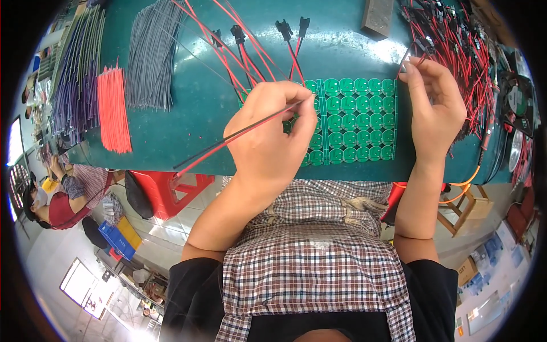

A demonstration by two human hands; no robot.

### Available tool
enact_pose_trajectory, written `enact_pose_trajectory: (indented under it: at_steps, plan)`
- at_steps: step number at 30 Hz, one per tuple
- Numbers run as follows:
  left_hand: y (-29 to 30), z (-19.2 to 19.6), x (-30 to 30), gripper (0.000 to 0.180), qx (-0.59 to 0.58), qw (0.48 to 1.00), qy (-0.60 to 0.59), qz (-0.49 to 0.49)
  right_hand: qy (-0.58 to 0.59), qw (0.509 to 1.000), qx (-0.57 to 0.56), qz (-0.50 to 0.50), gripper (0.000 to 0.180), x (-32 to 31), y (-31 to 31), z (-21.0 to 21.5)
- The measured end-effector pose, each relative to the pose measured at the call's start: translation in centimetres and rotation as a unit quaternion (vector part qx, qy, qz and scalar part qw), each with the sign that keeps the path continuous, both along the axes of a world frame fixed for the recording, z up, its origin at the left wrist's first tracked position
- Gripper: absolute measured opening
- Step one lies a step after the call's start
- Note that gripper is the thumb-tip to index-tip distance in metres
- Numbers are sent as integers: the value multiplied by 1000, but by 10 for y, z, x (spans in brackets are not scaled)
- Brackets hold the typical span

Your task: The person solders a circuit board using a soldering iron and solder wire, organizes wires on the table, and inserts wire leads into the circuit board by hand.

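Note:
My left hand [272, 131] is closed in a pinch over the left part of a green circuit board panel [359, 122]. Between its thumb and fingertips is a red and black wire pair [219, 143], whose loose ends point down to the left. The panel carries rows of small rounded boards; my hand hides some of them. My right hand [436, 102] is off the panel's right edge, beside a heap of red and black wire leads [450, 51]. Its thumb and forefinger are pinched together, and a thin red strand shows at the fingertips. Several black plug connectors [238, 34] with red and black leads lie beyond the panel.
On the left of the green table [199, 108] lie bundles of grey wires [152, 57], red wires [114, 108] and purple wires [80, 74]. A metal block [377, 18] sits at the back. A red stool [171, 194] and a seated person [62, 199] are at left.

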State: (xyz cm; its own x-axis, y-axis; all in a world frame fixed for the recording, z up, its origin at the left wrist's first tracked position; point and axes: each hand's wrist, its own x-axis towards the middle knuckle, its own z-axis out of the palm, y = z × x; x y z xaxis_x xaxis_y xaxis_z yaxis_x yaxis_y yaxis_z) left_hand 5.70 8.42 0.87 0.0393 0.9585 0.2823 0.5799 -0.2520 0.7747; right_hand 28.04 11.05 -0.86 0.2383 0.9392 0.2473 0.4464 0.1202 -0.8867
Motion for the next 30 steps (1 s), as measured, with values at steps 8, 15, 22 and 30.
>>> enact_pose_trajectory:
  at_steps: [8, 15, 22, 30]
  plan:
    - [2, -3, 7, 20, 25, 999, 34, 33, -7, 1000, -16, 1, 15, -1, -1, 1]
    - [4, 2, 11, 18, 24, 998, 40, 33, 12, 1000, -4, 2, 15, -1, -1, -2]
    - [7, 18, 8, 17, -55, 994, 84, 41, 96, 993, -53, -43, 12, 1, -2, 9]
    - [10, 22, 3, 16, -56, 991, 117, 20, 105, 989, -99, -34, 10, 1, -2, 28]
